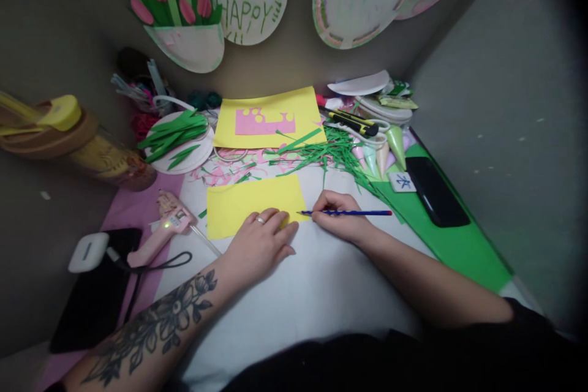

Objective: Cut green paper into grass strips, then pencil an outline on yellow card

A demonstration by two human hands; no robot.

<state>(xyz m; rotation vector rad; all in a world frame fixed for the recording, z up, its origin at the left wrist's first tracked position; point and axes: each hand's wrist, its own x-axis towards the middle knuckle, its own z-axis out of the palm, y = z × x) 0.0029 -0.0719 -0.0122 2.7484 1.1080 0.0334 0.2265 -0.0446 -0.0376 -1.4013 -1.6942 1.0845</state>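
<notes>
A yellow sheet of paper (pixel 252 199) lies on the white table covering (pixel 316 282) in front of me. My left hand (pixel 264 239) rests flat on its lower right part, fingers spread, with a ring on one finger. At the sheet's right edge my right hand (pixel 342 215) is closed around a blue pencil (pixel 367 212) with a red end. The pencil lies almost level, its tip pointing left and touching or just above the paper. I see no clear drawn line on the sheet.
Behind lie another yellow sheet (pixel 271 98) with a cut pink piece (pixel 264 124), green paper shreds (pixel 331 150) and a utility knife (pixel 353 122). A pink glue gun (pixel 163 226) and earphone case (pixel 89 252) sit left, a tumbler (pixel 101 147) beyond. At right is a black phone (pixel 436 190).
</notes>
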